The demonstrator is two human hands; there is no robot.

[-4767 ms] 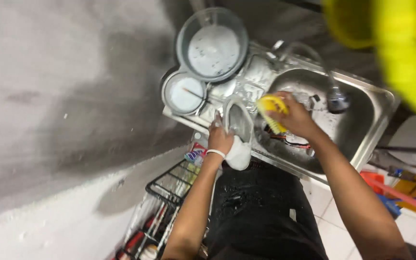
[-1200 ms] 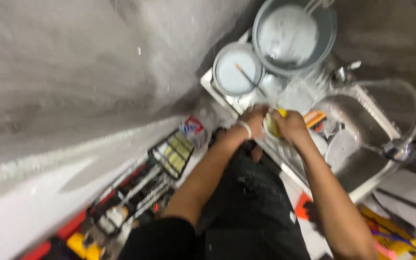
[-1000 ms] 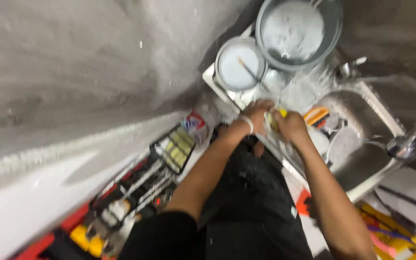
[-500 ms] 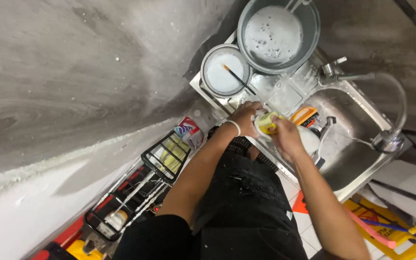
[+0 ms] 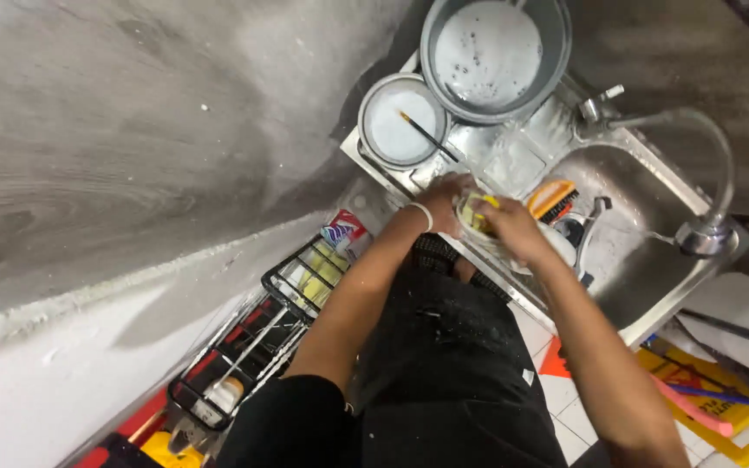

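The right hand [image 5: 513, 230] closes its fingers on a yellow sponge [image 5: 477, 211] pressed into a clear glass cup [image 5: 470, 227] gripped by the left hand [image 5: 448, 198] at the steel sink's [image 5: 643, 269] near edge, the cup largely hidden, beside an orange scrubbing brush [image 5: 552, 199].

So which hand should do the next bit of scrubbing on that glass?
Probably the right hand: it already holds the yellow sponge against the clear glass. The left hand is busy gripping the glass over the sink's edge, so it looks better placed to steady it.
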